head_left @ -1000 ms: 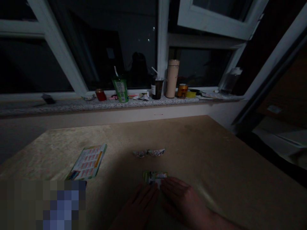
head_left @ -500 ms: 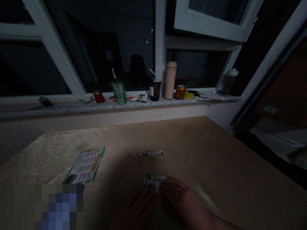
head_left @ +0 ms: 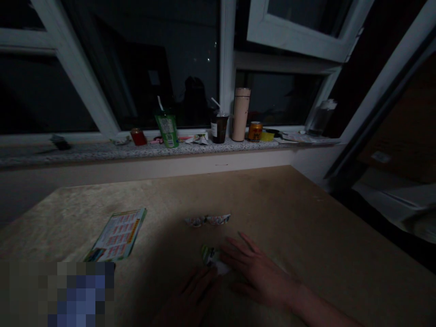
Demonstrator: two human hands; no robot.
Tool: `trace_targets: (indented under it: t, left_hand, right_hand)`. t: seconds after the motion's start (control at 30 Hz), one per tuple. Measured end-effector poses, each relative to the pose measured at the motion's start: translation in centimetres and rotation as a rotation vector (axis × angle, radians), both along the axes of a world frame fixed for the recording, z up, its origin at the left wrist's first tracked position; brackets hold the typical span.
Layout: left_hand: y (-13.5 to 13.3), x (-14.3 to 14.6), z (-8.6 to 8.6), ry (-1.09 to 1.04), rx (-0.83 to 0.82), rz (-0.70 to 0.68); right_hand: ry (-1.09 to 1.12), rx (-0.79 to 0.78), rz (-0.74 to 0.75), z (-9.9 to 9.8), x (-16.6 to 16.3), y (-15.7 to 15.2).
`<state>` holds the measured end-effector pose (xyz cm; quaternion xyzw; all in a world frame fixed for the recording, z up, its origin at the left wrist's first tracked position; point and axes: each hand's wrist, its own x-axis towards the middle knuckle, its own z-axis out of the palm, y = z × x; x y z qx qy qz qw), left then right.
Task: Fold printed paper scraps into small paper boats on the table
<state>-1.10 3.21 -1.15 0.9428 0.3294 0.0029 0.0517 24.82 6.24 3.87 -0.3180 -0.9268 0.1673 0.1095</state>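
The right hand (head_left: 254,268) has moved a little to the far side and now hides the right part of the small green and white paper (head_left: 208,254), which showed more a moment ago. Its fingers are spread a bit, with the thumb apart, and they lie over the paper. The left hand (head_left: 195,290) is at the near left of the paper with its fingers stretched out side by side. It is too dark there to tell if that hand is pinching the paper. The paper is in the near middle of the tabletop (head_left: 289,204). On the far side of it are two little folded papers (head_left: 218,220), end to end. Over to the left lies a flat card (head_left: 117,234) with red print and a green edge. Beyond the tabletop, on the window sill (head_left: 102,155), from left to right, are a red jar (head_left: 138,137), a green cup (head_left: 168,131) with a straw, a dark cup (head_left: 220,129) with a straw, a tall pink bottle (head_left: 240,116) and a gold can (head_left: 255,132).
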Motion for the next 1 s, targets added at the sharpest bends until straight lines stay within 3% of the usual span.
trace_targets:
  t: [0.23, 0.33, 0.7, 0.87, 1.0]
  left_hand:
    - [-1.0, 0.4, 4.6, -0.043, 0.106, 0.005]
    - [-0.9, 0.5, 5.5, -0.02, 0.163, 0.021]
    - [-0.9, 0.3, 5.0, -0.037, 0.317, 0.079]
    - [-0.1, -0.5, 3.2, -0.064, 0.371, 0.082]
    - [0.5, -1.1, 1.8, -0.108, 0.396, 0.088]
  right_hand:
    - [0.033, 0.074, -0.056, 0.0, 0.2, -0.4]
    - [0.043, 0.113, -0.049, 0.4, 0.1, -0.5]
    - [0.046, 0.127, 0.008, 0.6, -0.3, -0.8]
    - [0.016, 0.082, 0.059, 1.3, -0.8, -1.2]
    - [0.046, 0.104, 0.073, 0.6, -1.1, -1.7]
